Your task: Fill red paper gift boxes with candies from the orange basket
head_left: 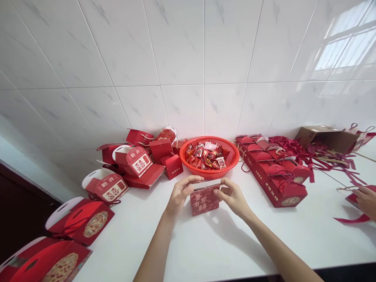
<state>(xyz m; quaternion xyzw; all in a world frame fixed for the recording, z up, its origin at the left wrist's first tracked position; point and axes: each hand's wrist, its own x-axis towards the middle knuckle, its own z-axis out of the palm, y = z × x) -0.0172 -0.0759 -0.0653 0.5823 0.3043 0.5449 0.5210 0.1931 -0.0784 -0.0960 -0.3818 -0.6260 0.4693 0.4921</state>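
A small red box with pale lettering stands on the white table in front of the basket, its white-edged top between both hands. My left hand grips the box's upper left corner, fingers along the back and thumb at the front. At the upper right corner, my right hand pinches the box with its thumb on the front face. Just behind the box sits a red plastic basket holding wrapped candies. The inside of the box is hidden from view.
Red gift boxes line the left side, some open. Rows of red boxes stand right of the basket. Dark red ribbons lie by a cardboard box. Another person's hand is at the right edge, near a ribbon.
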